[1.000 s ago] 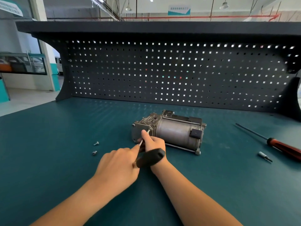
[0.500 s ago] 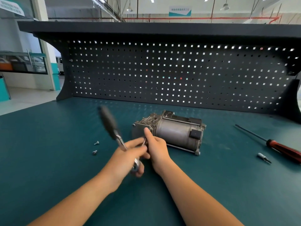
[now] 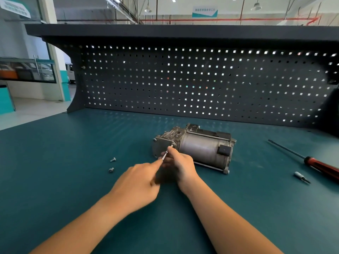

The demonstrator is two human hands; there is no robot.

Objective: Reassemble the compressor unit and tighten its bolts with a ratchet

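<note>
1. Your left hand (image 3: 135,182) is nearest you and blurred. Its fingers curl round the near end of the ratchet (image 3: 165,154), with the forefinger stretched along the thin steel shaft. The handle is hidden.
2. Just beyond it, your right hand (image 3: 180,164) pinches the shaft's far end, fingers narrow, just short of the end plate (image 3: 159,146).
3. The shaft runs away from your left fingers, up and slightly right, and its tip sits on a bolt (image 3: 172,145) at the plate's right edge. I judge that the coming turn depends on holding the shaft square along the bolt's axis. Your right fingers are nearer the bolt, so they are the guide.
4. The compressor (image 3: 201,149) lies on its side on the desk (image 3: 55,180), directly past your right fingers. Its long axis runs from the plate off to the right and a little toward you.
5. Two loose bolts (image 3: 112,159) lie left of your left fingers, apart from the unit, probably not yet fitted.
6. Well right of your right fingers lie a small bit (image 3: 300,176) and, past it, a red-handled screwdriver (image 3: 321,166).
7. Farthest off stands the pegboard (image 3: 183,85).
</note>
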